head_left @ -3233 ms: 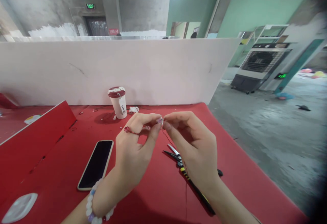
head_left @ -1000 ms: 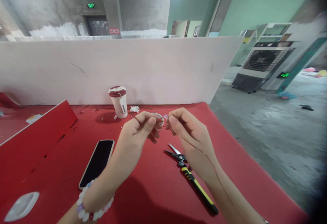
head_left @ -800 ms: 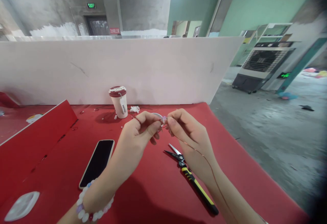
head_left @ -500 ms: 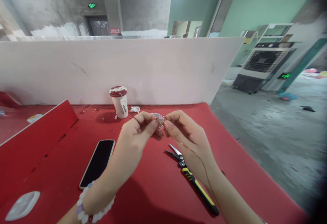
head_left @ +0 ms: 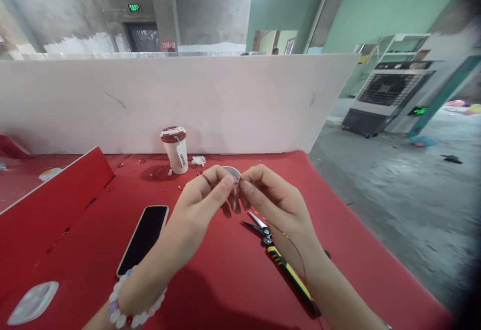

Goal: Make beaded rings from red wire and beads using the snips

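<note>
Between thumb and forefinger, my left hand pinches a small clear, pinkish bead, mostly covered by the fingertips. My right hand is closed just beside it, the fingertips of both hands almost touching. From my right fingers a thin copper-coloured cord hangs in a loop over the wrist; I cannot tell whether it is wire or thread. Directly behind the fingertips shows the rim of a small white dish. Scissors with black and yellow handles lie under my right hand, blades parted.
A phone lies left of my left forearm on the red tabletop. Toward the back stand a coffee cup and a crumpled white scrap. A white partition closes the far side; a low red divider runs at left.
The bead has turned and sits deeper between my fingertips, so less of it shows. More of the white dish behind is visible. My hands have shifted only slightly.
</note>
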A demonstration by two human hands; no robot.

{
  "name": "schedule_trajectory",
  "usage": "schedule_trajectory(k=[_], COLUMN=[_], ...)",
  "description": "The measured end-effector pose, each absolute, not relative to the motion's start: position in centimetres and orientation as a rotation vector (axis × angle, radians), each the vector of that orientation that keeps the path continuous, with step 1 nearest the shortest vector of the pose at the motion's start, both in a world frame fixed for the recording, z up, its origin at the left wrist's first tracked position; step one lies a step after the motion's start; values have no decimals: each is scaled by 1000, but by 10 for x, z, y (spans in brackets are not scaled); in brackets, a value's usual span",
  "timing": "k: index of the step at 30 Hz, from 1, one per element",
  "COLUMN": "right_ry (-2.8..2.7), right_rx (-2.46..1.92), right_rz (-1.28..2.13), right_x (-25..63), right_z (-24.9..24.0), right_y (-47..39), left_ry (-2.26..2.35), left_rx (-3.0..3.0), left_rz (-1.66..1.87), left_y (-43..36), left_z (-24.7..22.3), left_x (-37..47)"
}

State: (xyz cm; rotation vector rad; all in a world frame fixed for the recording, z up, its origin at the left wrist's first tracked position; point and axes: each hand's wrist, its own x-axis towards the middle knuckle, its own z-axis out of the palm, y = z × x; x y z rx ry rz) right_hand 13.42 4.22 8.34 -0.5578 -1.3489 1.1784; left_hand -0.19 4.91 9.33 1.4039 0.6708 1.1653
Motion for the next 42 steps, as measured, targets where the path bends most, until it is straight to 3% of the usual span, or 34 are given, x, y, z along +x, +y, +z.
schedule_trajectory(k=[14,31,35,42], right_ry=[-1185,-1200,-1366,-1710], right_rx=[-423,-480,-666,-899], right_rz=[1546,1542,1321,503], right_x=[137,139,139,140], right_z=[79,82,82,81], right_y=[47,47,45,45], left_ry=[536,738,910,1100], left_rx=[1266,1520,1694,1768], left_rz=[1178,1143,1245,1247], left_y=[48,46,43,43], left_z=[88,86,89,90], left_x=[1,5,5,5])
